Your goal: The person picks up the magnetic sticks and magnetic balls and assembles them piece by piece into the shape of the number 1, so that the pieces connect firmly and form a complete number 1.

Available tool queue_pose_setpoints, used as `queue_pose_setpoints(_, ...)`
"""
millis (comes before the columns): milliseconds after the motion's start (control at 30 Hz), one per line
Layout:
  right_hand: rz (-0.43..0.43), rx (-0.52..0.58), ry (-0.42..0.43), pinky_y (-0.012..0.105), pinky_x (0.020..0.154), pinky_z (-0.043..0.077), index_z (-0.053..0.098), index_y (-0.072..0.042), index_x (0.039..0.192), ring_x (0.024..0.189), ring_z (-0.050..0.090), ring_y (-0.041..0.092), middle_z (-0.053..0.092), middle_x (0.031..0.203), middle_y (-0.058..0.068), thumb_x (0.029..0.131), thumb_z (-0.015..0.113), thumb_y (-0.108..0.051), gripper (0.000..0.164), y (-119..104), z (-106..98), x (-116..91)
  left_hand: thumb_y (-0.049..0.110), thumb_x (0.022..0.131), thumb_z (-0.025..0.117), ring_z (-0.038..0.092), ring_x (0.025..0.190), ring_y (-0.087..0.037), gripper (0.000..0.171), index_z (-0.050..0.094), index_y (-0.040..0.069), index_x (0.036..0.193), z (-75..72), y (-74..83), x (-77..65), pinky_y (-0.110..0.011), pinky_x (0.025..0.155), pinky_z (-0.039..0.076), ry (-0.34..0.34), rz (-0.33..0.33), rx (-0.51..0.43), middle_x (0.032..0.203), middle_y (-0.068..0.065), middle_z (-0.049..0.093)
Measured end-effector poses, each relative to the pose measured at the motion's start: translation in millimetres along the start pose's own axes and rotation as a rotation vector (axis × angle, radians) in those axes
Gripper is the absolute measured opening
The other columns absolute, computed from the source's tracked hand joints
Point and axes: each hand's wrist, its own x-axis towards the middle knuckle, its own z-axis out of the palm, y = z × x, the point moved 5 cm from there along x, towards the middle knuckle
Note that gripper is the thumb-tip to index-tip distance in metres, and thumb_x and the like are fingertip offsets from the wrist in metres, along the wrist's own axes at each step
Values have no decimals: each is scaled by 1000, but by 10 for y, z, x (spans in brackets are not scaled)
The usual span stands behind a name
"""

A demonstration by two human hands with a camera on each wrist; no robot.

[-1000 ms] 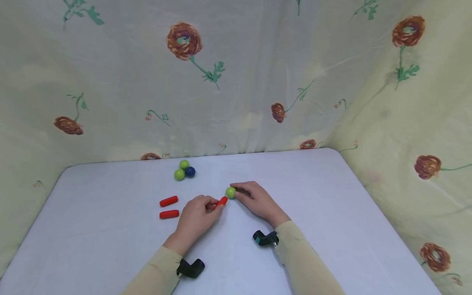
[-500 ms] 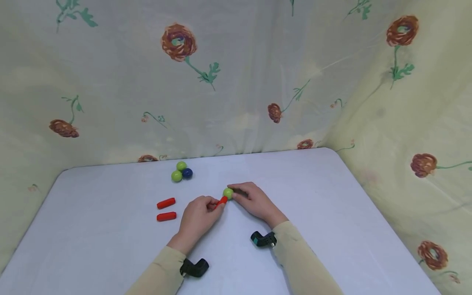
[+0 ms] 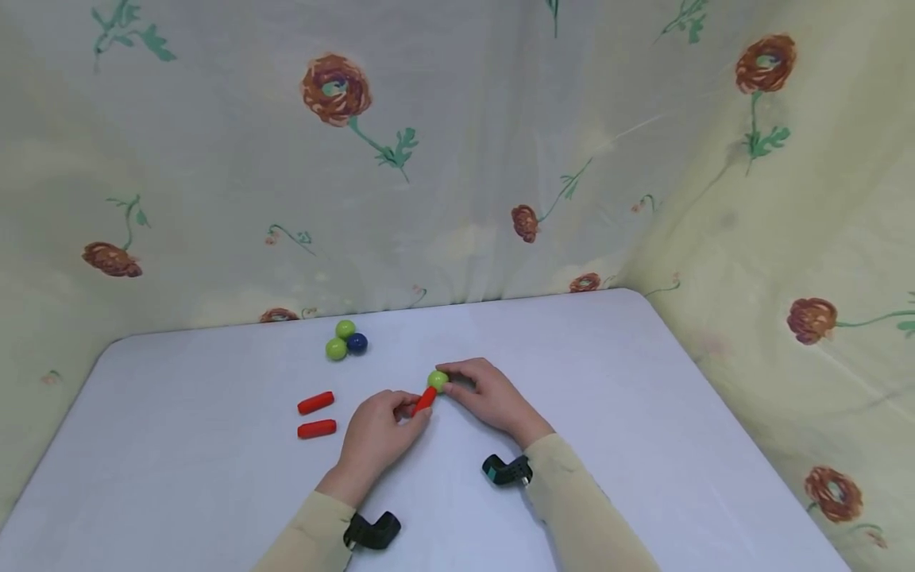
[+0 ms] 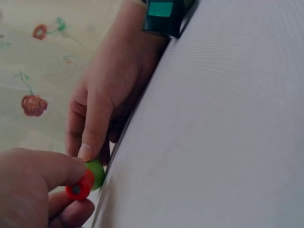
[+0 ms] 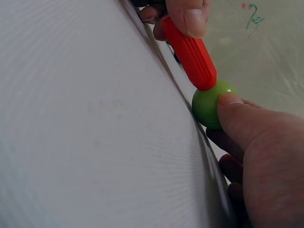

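My left hand [image 3: 380,433] pinches a ridged red rod [image 5: 194,56] between thumb and fingers; its near end shows a grey round centre in the left wrist view. The rod's far end touches a glossy green ball [image 5: 207,107]. With thumb and fingers, my right hand [image 3: 493,399] holds that ball on the white table. Left of my left hand lie two more red rods, an upper one [image 3: 315,403] and a lower one [image 3: 317,429], apart from each other.
Toward the table's back edge a small cluster holds two green balls [image 3: 336,349] and a dark blue ball [image 3: 357,343]. The white table [image 3: 608,397] ends at a hanging floral cloth [image 3: 457,159] behind and on the right. Each wrist wears a black camera [image 3: 373,531].
The red rod in my left hand has come up to the green ball and now touches it. My right hand keeps hold of the ball. The head view has shifted slightly.
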Motion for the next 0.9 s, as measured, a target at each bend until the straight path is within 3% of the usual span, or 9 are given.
queue_pose_setpoints(567,-11,-36,13,39,103,41,57,-29,139,123,52,12,58,132,-10,96,65,-41,46,-55,-8,-1,43,84,78,53,73,-11,30,75,17,99,10,-24,3,-30,68,45,-26,37,20,80,12,61)
queue_pose_setpoints(900,15,-25,56,40,102,42,66,-25,127,121,54,14,62,125,-11,93,66,-47,41,-36,-4,19,45,82,79,54,73,-9,29,75,20,97,9,-30,19,-31,67,46,-30,46,8,79,13,61)
